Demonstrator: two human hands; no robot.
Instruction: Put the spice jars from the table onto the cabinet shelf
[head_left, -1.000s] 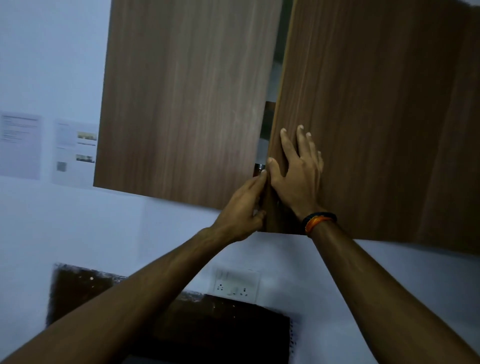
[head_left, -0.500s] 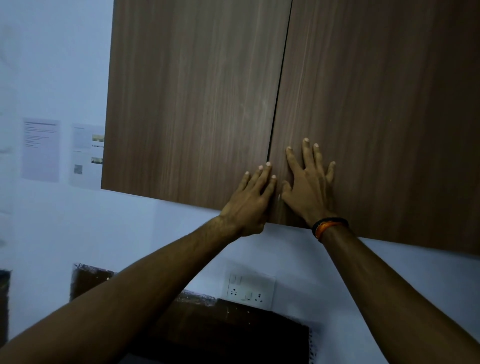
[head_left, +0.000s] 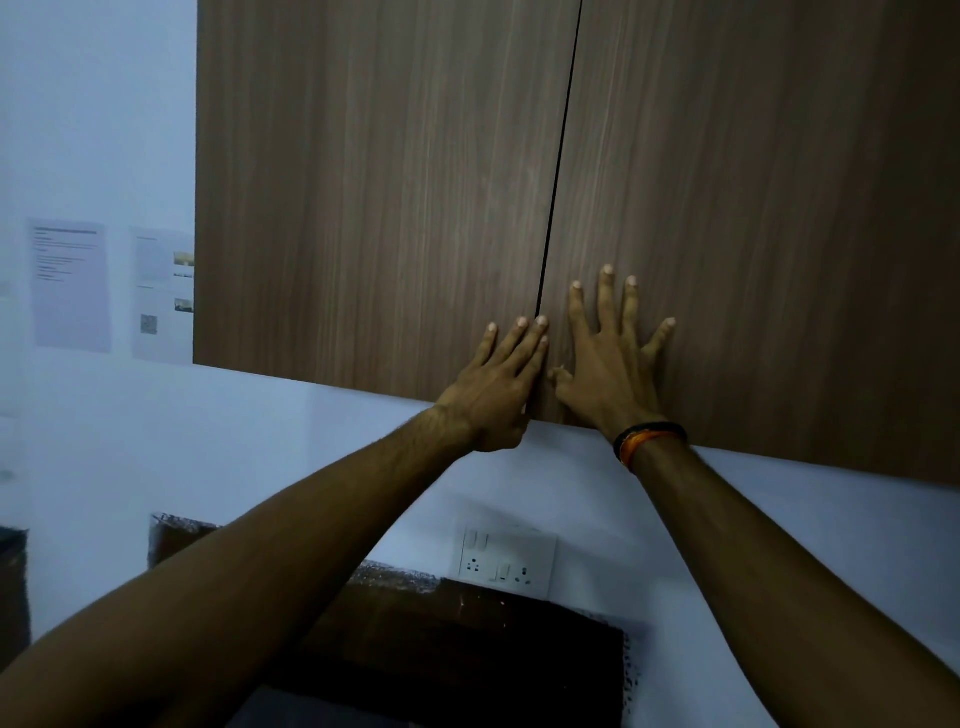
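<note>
A brown wood-grain wall cabinet fills the upper view, its left door (head_left: 374, 197) and right door (head_left: 753, 208) both closed with a thin dark seam between them. My left hand (head_left: 498, 384) lies flat with straight fingers on the lower inner corner of the left door. My right hand (head_left: 613, 353), with a dark and orange band at the wrist, presses flat with spread fingers on the lower inner corner of the right door. The shelf and the spice jars are hidden; no jar shows anywhere.
A white wall runs below the cabinet, with a white socket plate (head_left: 506, 564) under my hands. A dark brown panel (head_left: 441, 649) sits beneath it. Two printed sheets (head_left: 70, 286) hang on the wall at the left.
A second ago the right door stood ajar and my left hand was at its edge. Both doors are shut now, and both hands lie flat on them.
</note>
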